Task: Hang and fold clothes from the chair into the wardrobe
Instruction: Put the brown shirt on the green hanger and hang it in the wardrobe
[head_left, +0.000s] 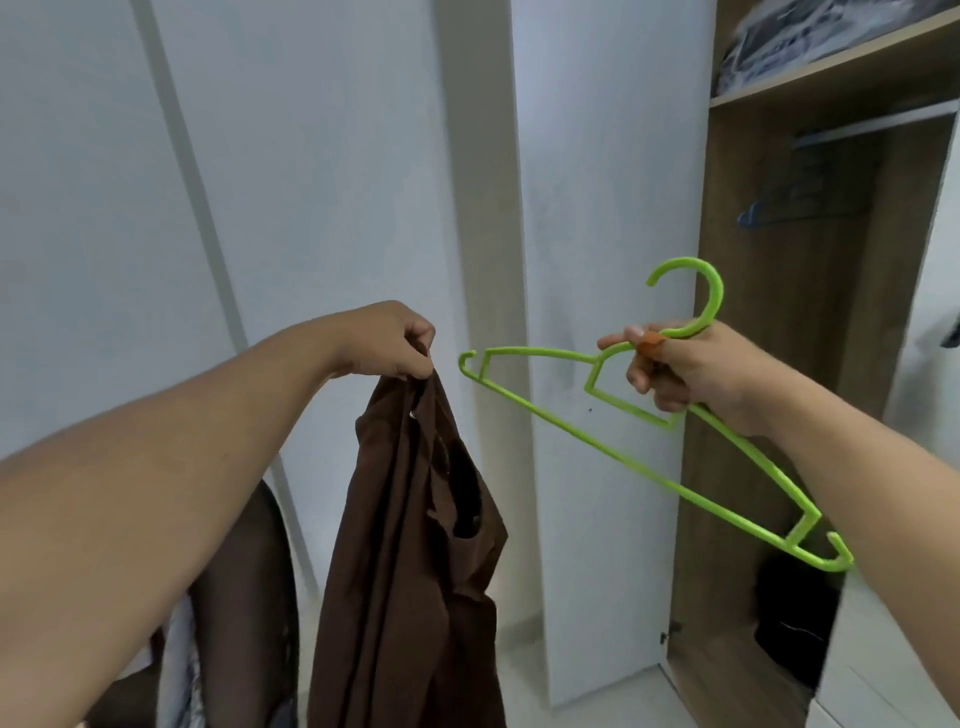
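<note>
1. Up front at chest height, your left hand (402, 340) is curled tight, pinching the top edge of a brown garment (415, 561). It hangs straight down from your fingers in loose folds, with a dark opening showing partway down, and it's not touching anything else that I can see.
2. Your right hand (685, 371) has its fingers wrapped around the neck of a bright green hanger (623, 457), right below the hook. The hook points up, and the hanger is tilted so one arm reaches toward the garment while the other drops low along your right forearm.
3. Hanger tip and garment are close but apart; there's a clear gap between them.
4. Down at lower left, the dark mesh back of the chair (244, 597) peeks out under your left forearm, with some pale fabric (179, 670) bunched beside it. Can't tell what that piece is.
5. On the right, the wardrobe (737, 260) stands open, wood-toned inside. A rail (883, 120) runs under a shelf, and a few blue hangers (810, 200) hang from it, pretty blurry.
6. That shelf (831, 73) holds something folded in dark and light tones, and there's a dark bundle (795, 618) low on the wardrobe floor.
7. Behind your hands, the white door (597, 208) stands open.
</note>
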